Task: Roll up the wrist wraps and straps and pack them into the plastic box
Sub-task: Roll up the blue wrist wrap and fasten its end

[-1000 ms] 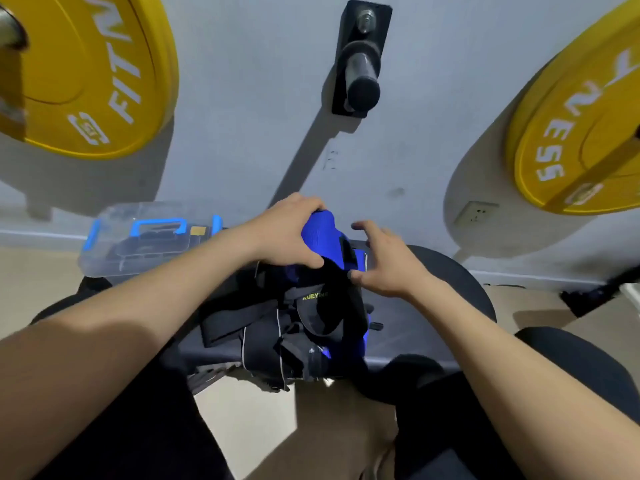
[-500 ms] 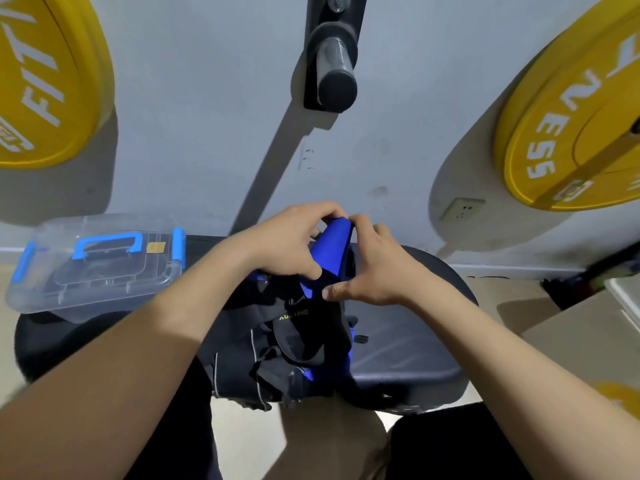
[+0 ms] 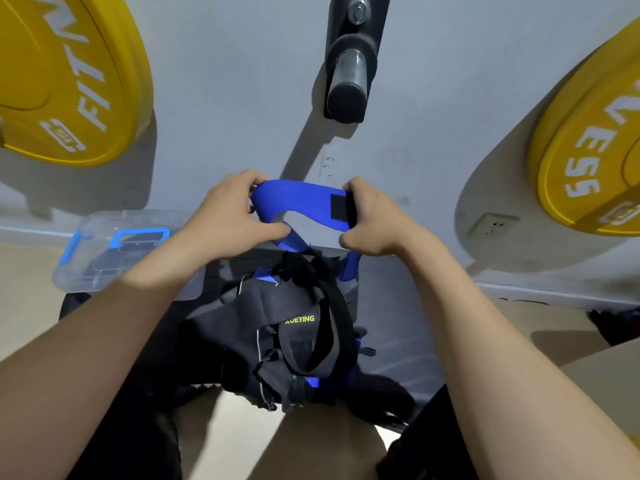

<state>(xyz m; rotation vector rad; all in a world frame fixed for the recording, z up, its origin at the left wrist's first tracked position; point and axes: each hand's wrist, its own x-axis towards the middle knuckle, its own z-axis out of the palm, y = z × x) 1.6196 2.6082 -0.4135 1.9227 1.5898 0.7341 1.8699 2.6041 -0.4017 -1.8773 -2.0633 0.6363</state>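
Note:
A blue wrist wrap point(image 3: 298, 202) with a black velcro patch is stretched between both hands above the pile. My left hand point(image 3: 232, 220) grips its left end and my right hand point(image 3: 374, 220) grips the right end by the velcro patch. Its tail hangs down into a heap of black straps and wraps point(image 3: 298, 334), one marked with yellow-green lettering, lying on a dark padded seat point(image 3: 398, 344). The clear plastic box point(image 3: 104, 258) with a blue handle and latches sits closed on the left of the seat, partly behind my left forearm.
Yellow weight plates hang on the grey wall at upper left point(image 3: 69, 81) and upper right point(image 3: 588, 150). A black plate peg point(image 3: 349, 74) sticks out of the wall above the hands. A wall socket point(image 3: 491, 225) is at right. My knees flank the seat below.
Both hands lifted the blue wrap off the heap and pulled apart, spreading it out between them; a second ago they were close together on the pile.

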